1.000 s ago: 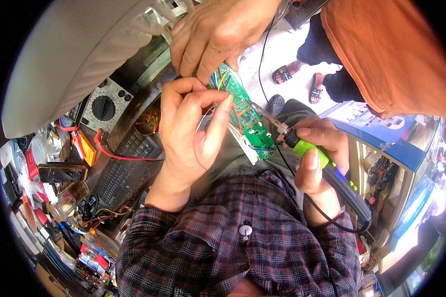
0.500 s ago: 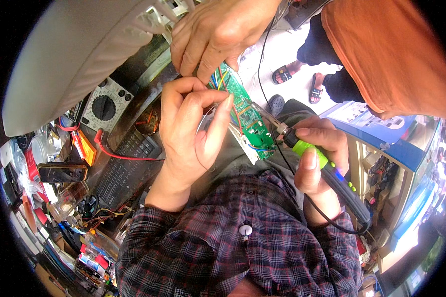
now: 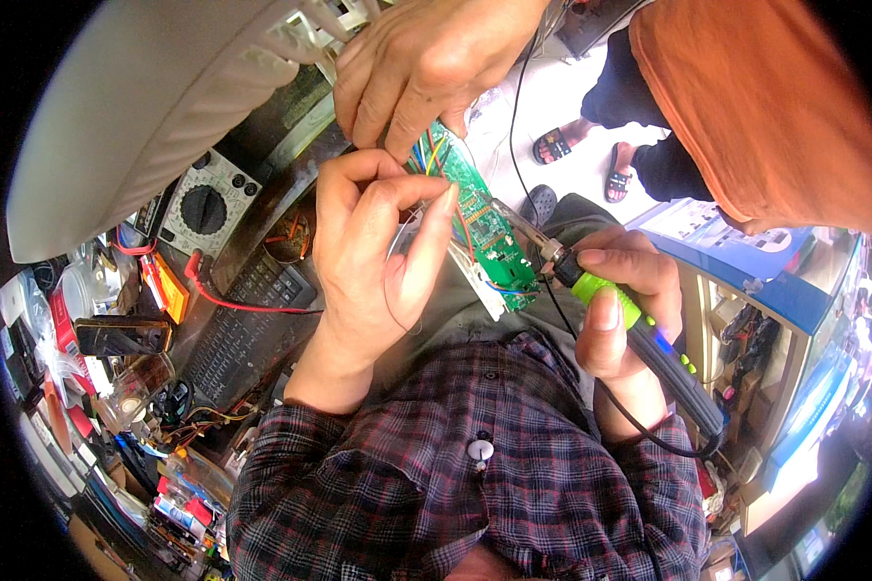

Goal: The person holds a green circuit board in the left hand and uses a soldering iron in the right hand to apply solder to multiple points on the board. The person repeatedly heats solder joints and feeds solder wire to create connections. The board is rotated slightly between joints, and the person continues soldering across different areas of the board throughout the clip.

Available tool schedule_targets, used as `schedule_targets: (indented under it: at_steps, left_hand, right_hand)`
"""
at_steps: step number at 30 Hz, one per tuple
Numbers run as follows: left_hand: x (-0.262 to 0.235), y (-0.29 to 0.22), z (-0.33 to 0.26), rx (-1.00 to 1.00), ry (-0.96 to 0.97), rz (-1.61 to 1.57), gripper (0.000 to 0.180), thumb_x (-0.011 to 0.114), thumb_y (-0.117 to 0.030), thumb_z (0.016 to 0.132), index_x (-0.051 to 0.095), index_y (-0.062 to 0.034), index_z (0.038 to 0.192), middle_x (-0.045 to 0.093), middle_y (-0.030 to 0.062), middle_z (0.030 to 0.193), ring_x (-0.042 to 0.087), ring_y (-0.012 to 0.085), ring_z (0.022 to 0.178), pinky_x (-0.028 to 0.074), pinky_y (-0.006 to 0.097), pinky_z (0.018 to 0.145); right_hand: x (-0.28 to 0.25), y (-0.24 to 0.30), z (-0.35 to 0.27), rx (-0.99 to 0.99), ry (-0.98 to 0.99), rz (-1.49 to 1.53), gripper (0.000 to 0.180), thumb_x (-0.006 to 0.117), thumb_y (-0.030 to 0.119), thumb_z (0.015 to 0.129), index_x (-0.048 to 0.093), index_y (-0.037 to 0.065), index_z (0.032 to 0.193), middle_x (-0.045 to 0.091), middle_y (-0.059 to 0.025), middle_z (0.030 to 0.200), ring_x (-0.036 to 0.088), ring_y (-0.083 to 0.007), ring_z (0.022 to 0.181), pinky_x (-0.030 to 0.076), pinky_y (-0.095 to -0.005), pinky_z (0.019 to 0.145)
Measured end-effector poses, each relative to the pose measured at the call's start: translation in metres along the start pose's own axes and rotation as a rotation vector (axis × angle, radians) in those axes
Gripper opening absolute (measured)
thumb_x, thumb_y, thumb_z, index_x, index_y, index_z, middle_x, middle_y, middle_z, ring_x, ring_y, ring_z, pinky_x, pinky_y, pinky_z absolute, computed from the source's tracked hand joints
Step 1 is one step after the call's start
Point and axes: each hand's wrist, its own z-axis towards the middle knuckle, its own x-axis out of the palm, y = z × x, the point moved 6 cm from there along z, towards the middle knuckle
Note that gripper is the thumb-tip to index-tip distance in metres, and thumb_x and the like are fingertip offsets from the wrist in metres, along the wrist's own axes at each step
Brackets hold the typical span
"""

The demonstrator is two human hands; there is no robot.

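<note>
My right hand [image 3: 625, 300] grips a soldering iron [image 3: 676, 378] with a black and bright green handle, its metal tip pointing up-left over a green circuit board [image 3: 504, 259]. Beside the board's left edge, my left hand [image 3: 368, 242] is closed, thumb and forefinger pinched on a thin wire [image 3: 388, 295] that curves down across the palm. Coloured wires [image 3: 434, 160] run along the board's far end. There another person's hand [image 3: 426, 77] reaches in from above, its fingertips bent down at the board and touching or nearly touching my left hand.
At left lie a multimeter [image 3: 206, 208] with a red lead [image 3: 247, 308], a dark keyboard [image 3: 237, 339], a phone [image 3: 123, 337] and crowded clutter. A person in orange [image 3: 765, 107] stands at upper right, near a blue box [image 3: 717, 242] on a glass case. The iron's black cord [image 3: 649, 441] loops below my right hand.
</note>
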Motion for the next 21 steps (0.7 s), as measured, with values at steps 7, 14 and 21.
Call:
schedule_targets:
  at_steps: [7,14,21]
  left_hand:
    - [0.0001,0.0006,-0.0003,0.011,-0.022,-0.063,0.019,0.079,0.003,0.085,0.071,-0.0014,0.101,0.057,0.0119,0.104,0.06,0.0186,0.084,0.052,0.028,0.067]
    - [0.0001,-0.0009,0.0006,0.037,0.0,-0.045,0.018,0.077,0.004,0.087,0.07,0.0001,0.102,0.056,0.0121,0.106,0.061,0.016,0.081,0.053,0.027,0.066]
    - [0.0011,0.0001,-0.0004,0.027,-0.007,-0.056,0.018,0.078,0.005,0.086,0.07,0.0001,0.102,0.056,0.0116,0.106,0.061,0.0159,0.081,0.053,0.027,0.065]
  right_hand:
    - [-0.0024,-0.0009,-0.0031,-0.022,-0.025,-0.007,0.022,0.068,0.014,0.093,0.06,-0.001,0.107,0.07,-0.0174,0.09,0.07,-0.0304,0.079,0.058,-0.0412,0.075]
    - [-0.0016,-0.0005,-0.003,-0.017,0.028,-0.015,0.023,0.069,0.013,0.094,0.058,-0.001,0.109,0.07,-0.0178,0.091,0.07,-0.0307,0.079,0.057,-0.0423,0.075]
    - [-0.0003,0.0008,-0.0027,0.014,0.024,-0.029,0.023,0.069,0.013,0.094,0.059,-0.002,0.108,0.07,-0.0178,0.091,0.07,-0.0308,0.078,0.058,-0.0415,0.074]
